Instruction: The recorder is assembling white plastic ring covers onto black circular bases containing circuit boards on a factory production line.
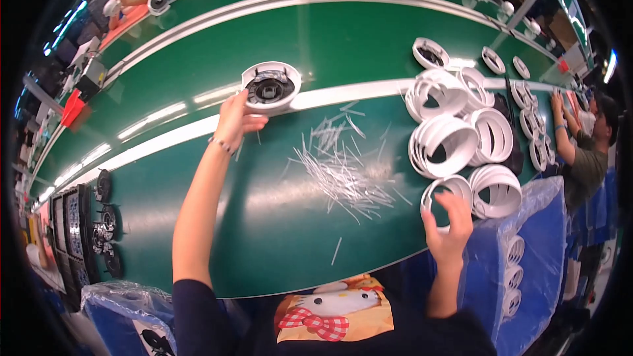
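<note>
At the far side of my worktop, my left hand (239,120) has its fingers at the left rim of a round white housing (295,86). A black inner part (269,91) sits inside that housing. The thumb points right, just under the housing's lower edge. On the right, my right hand (451,225) is at the nearest stack of white rings (463,186). Its thumb and fingers are curved and apart around the ring's near left rim. Part of that rim is hidden by the hand.
Thin white strips (346,181) lie heaped mid-table. More white ring stacks (443,148) stand at right, beside a plastic-lined blue bin (527,250). Black round parts (105,224) and a black tray (69,231) are at left. A co-worker (587,138) works at far right.
</note>
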{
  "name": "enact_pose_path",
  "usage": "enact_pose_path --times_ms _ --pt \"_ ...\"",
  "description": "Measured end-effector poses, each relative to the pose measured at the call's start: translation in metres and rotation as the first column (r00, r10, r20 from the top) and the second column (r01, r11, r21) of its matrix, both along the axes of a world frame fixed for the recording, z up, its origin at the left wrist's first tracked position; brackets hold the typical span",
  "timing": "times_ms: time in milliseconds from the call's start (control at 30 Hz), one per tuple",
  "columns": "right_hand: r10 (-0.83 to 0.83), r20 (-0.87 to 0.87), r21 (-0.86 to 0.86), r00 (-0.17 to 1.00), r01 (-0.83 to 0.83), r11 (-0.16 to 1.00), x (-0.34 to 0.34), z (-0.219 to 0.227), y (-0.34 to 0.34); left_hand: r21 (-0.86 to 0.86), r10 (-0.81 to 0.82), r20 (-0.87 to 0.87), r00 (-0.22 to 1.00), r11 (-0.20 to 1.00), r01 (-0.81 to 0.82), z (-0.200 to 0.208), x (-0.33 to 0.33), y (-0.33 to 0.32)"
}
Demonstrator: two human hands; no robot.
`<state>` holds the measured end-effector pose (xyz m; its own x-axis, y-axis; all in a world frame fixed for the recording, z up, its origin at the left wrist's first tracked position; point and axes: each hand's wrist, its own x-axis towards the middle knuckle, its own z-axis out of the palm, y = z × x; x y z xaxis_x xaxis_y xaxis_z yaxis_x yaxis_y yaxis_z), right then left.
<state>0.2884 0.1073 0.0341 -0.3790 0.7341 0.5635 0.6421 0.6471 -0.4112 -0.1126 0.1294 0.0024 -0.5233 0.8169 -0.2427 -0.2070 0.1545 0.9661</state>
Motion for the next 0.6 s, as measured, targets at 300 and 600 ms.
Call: enact_pose_path --times_ms 300,600 --pt "-0.173 0.175 -0.118 0.969 0.195 0.974 0.047 -0.058 -0.024 0.018 0.048 0.211 0.976 0.998 -0.053 -0.033 -0.025 0.057" --pt "-0.124 0.006 -0.147 0.992 0.123 0.981 0.026 -0.059 -0.044 -0.346 -0.173 -0.938 0.300 0.490 -0.800 0.012 -0.213 -0.195"
